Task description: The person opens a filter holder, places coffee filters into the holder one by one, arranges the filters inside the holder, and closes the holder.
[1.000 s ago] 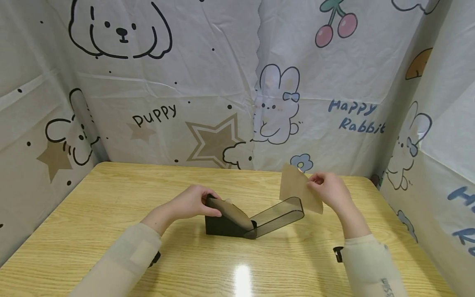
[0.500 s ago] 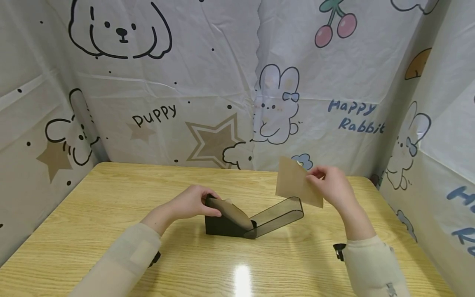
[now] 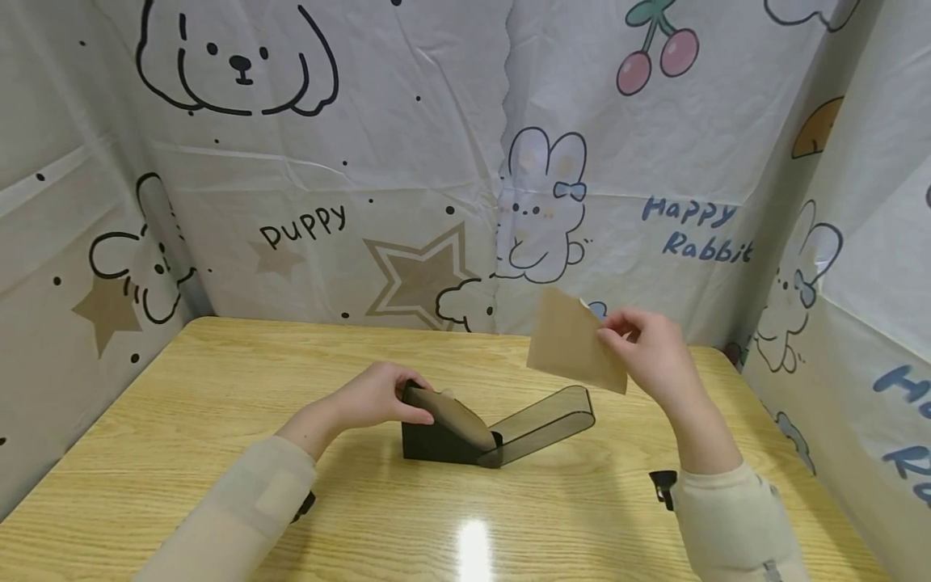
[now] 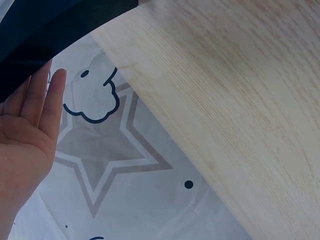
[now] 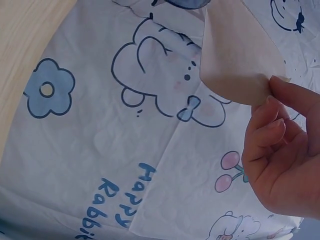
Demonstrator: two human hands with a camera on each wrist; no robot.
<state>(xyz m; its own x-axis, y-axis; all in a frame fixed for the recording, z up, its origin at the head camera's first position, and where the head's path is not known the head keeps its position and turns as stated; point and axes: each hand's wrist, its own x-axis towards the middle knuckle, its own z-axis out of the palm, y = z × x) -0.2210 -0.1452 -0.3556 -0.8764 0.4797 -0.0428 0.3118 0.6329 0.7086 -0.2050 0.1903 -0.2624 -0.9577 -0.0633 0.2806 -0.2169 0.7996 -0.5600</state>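
Observation:
A flat brown paper coffee filter [image 3: 575,338], curved along one edge, hangs in the air above the right of the table. My right hand [image 3: 650,347] pinches it at its edge between thumb and fingers; the right wrist view shows the filter [image 5: 237,60] beyond the fingertips. My left hand [image 3: 378,396] grips the back end of a black filter box [image 3: 439,444], thumb on the near side. More brown filter paper [image 3: 458,412] lies inside it. Its smoky see-through lid [image 3: 545,424] is swung open to the right. In the left wrist view, the dark box [image 4: 55,30] hides the fingertips.
The box stands on a wood-grain table [image 3: 349,517]. Behind the table and along both sides hangs a white printed curtain [image 3: 407,145] with cartoon animals. Black straps with small devices [image 3: 663,489] show at the wrists.
My right hand has risen slightly, and the coffee filter has swung up and left, turning its flat face more towards me. My left hand and the box have stayed in place.

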